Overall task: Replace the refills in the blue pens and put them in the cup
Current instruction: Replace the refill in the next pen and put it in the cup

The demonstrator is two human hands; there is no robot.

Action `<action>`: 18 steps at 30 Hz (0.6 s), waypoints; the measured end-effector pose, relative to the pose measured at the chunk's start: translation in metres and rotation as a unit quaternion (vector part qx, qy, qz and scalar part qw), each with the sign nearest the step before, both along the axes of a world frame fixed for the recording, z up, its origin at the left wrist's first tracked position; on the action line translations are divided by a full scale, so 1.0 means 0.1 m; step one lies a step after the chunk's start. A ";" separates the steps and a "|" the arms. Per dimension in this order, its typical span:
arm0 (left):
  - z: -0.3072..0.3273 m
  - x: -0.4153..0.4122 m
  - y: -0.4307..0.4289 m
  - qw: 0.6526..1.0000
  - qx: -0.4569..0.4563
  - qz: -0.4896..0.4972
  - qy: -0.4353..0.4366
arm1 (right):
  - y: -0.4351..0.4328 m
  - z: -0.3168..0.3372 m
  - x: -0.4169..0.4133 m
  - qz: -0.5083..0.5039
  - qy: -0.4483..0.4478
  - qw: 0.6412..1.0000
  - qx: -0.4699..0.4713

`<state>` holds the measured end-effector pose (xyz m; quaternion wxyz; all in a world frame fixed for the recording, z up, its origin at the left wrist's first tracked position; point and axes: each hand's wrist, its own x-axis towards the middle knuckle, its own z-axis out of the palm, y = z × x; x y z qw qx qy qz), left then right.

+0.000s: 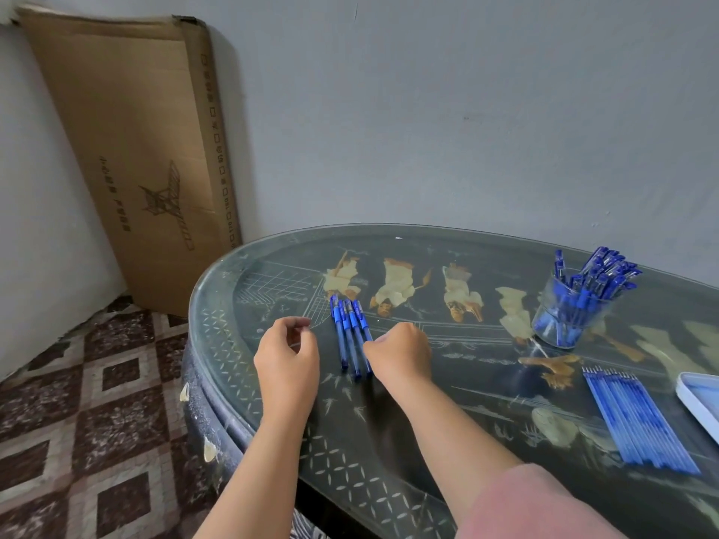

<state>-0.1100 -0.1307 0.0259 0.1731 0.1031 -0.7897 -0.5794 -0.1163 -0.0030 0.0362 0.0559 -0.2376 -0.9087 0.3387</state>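
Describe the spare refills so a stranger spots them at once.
Start at the dark oval table. On its right side, nearer than the clear cup, left of a white tray, lie the refills. Unlike the capped pens, they are thin bare tubes.

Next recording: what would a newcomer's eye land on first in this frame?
First, two bare hands over the dark glass-topped table: the left hand hovers loosely curled, and the right hand sits against a short row of blue pens lying between them. At far right a clear cup is crammed with more pens, with a bundle of blue refills nearer the person. A big cardboard box leans on the wall at left.
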 end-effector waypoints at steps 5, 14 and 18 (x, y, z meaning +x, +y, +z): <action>0.00 -0.01 0.00 1.000 -0.001 -0.003 -0.003 | 0.09 0.03 0.00 -0.029 0.007 0.999 -0.011; 0.03 0.02 -0.01 1.000 -0.011 0.003 0.014 | 0.58 0.24 0.32 -0.107 0.114 0.942 -0.296; 0.08 0.18 0.06 0.991 -0.082 -0.025 0.107 | 0.98 0.27 0.92 -0.068 0.148 0.897 -0.411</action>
